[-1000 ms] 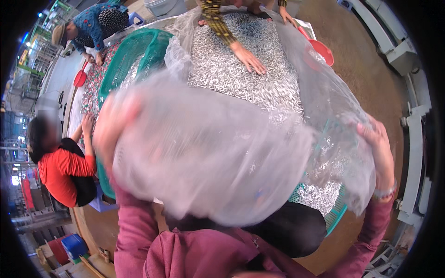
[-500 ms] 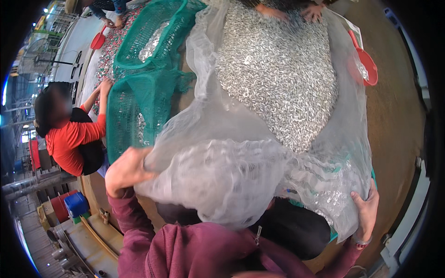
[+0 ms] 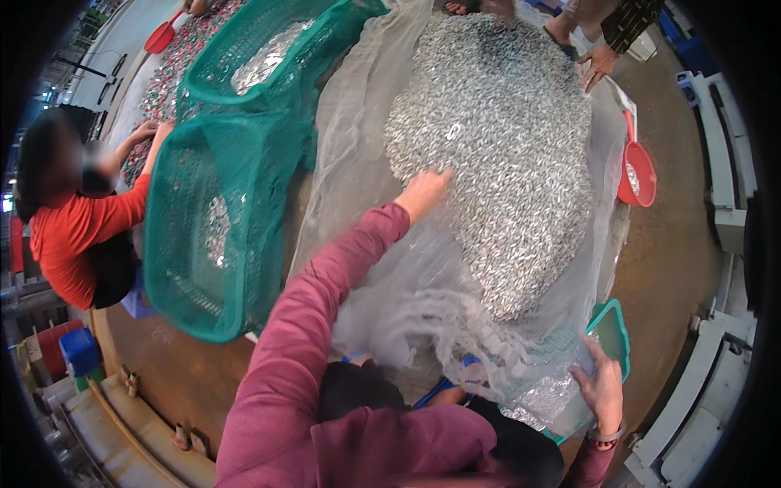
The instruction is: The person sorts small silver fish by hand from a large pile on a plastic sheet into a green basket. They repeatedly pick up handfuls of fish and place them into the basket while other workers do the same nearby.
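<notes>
A large heap of small silver-grey, capsule-like pieces (image 3: 504,154) lies on translucent white netting (image 3: 350,130). My left hand (image 3: 423,195) reaches forward to the heap's left edge, fingers stretched out and holding nothing I can see. Loose folds of the netting bunch up below that arm. To the right, my right hand (image 3: 600,386) has thumb and fingers apart, beside a green basket (image 3: 614,333). The netting partly covers this basket, and shiny pieces show through it. Whether that hand touches the rim or the netting is unclear.
Two large green baskets (image 3: 236,317) with netting and silver pieces stand at left. A person in orange-red (image 3: 98,232) works beside red and grey pieces (image 3: 171,93). Another person's hand (image 3: 600,65) is at the heap's far right. Red scoops (image 3: 639,175) lie at both sides.
My left hand has let go of the netting and moved forward and right to the heap. The lifted netting has dropped. My right hand has shifted slightly left and down.
</notes>
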Action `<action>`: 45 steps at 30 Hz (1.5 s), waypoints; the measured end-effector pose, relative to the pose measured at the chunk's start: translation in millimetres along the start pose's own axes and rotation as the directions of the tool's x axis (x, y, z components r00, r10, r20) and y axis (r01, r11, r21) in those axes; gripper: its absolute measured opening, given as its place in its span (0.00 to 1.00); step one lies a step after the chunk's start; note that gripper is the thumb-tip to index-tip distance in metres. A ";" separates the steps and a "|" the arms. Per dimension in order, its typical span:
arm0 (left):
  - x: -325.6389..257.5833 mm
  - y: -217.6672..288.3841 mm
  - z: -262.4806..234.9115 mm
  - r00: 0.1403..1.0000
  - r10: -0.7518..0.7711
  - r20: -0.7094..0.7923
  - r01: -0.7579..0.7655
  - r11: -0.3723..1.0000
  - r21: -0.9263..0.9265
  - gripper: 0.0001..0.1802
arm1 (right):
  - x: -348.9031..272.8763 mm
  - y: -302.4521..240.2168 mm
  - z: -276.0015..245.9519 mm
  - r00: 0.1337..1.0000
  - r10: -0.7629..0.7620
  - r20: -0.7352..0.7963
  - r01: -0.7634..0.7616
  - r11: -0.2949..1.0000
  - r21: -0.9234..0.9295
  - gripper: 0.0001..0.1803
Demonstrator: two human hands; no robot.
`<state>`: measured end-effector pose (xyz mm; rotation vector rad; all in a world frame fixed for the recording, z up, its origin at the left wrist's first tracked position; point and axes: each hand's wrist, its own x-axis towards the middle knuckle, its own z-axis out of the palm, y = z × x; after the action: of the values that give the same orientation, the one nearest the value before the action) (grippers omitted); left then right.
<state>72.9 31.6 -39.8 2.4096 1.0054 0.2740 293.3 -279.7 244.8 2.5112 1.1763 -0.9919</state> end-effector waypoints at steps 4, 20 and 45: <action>4.0 -31.8 27.2 0.999 0.044 -0.031 -0.046 0.996 -0.071 0.16 | -5.1 0.1 -1.7 0.980 -0.126 -0.155 0.147 0.981 0.128 0.34; 116.8 -46.0 -41.9 0.988 -0.108 -0.113 0.129 0.972 0.198 0.09 | -28.3 25.2 11.9 0.960 -0.050 -0.276 0.099 0.981 0.168 0.34; 100.0 -38.2 -14.4 0.991 0.067 -0.116 -0.001 0.870 0.493 0.10 | -47.2 110.3 58.4 0.907 -0.028 -0.421 0.208 0.897 0.390 0.40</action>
<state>115.0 130.6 -48.8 2.9030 1.2093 0.2052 324.6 -407.0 220.2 3.1480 1.3619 -0.8504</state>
